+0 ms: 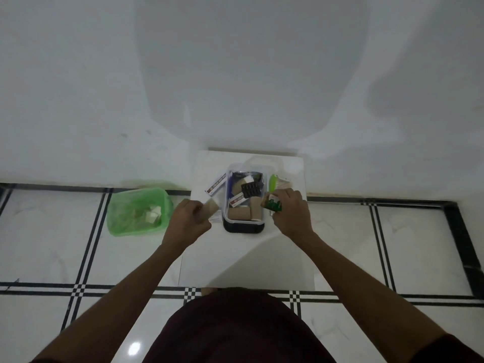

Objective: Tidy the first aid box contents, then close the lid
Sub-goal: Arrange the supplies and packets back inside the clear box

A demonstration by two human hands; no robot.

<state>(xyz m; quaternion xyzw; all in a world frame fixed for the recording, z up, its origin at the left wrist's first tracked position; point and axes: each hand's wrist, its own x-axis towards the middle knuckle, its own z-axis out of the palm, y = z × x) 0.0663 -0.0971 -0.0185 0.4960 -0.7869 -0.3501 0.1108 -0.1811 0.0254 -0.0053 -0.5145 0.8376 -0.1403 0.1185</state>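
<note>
The clear plastic first aid box (243, 205) sat open between my grips: left (189, 221) clamped on a tan bandage roll (209, 206), right (292, 213) on a small green carton (273, 205). Each needed slotting flat into gaps.

No wording can be read. Two white cartons with dark red bands, one (216, 185) beside the box and one (237, 199) inside it, bear print too blurred to make out.

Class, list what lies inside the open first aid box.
Inside the first aid box: tan bandage rolls, a dark blister pack, a red-and-white carton. Whatever lies beneath them is covered.
</note>
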